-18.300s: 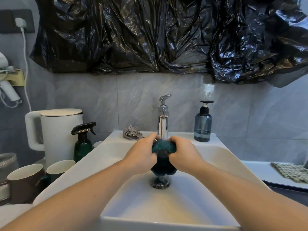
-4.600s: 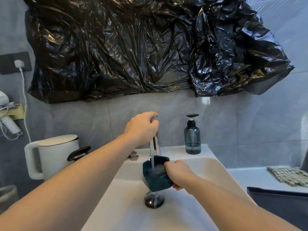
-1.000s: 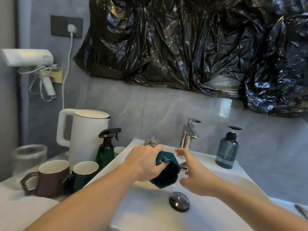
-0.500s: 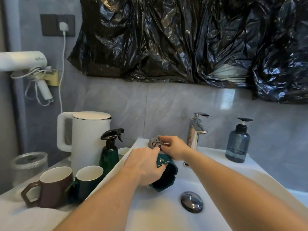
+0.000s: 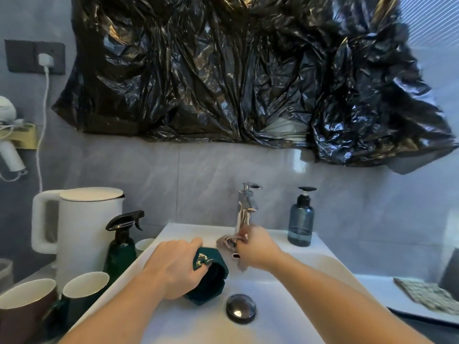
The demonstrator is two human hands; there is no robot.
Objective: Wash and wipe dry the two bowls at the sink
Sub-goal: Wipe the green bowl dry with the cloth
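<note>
Two hands are busy over the sink (image 5: 285, 326), and the coming move turns on the gap between them. Your left hand (image 5: 173, 266) grips the dark green bowl (image 5: 211, 276) with fingers curled round its upper wall, holding it tipped on its side above the basin, so its mouth faces right and a little toward you, straight at your other hand. Your right hand (image 5: 253, 247) sits just right of and slightly beyond the bowl, pinching the crumpled grey cloth (image 5: 228, 243) between thumb and fingertips; part of the cloth hangs below the palm. The cloth is blurred, so how much of it you have gathered cannot be told.

Judging by this, the bowl looks rinsed and you are at the start of wiping it dry. The right hand is the nearer one to the open mouth, and the bowl's axis already runs left to right toward it, so a short sweep leftward and down should carry the cloth inside. Keep the left hand's hold firm, since a wet bowl may slip when pushed from the open end.

Below both hands, near you, the drain stopper (image 5: 240, 308) sits in the basin. Behind the right hand stands the tap (image 5: 244, 207), with a blue soap bottle (image 5: 301, 219) farther right. Left of the left hand stand a green spray bottle (image 5: 121, 242) and a white kettle (image 5: 82, 224).
</note>
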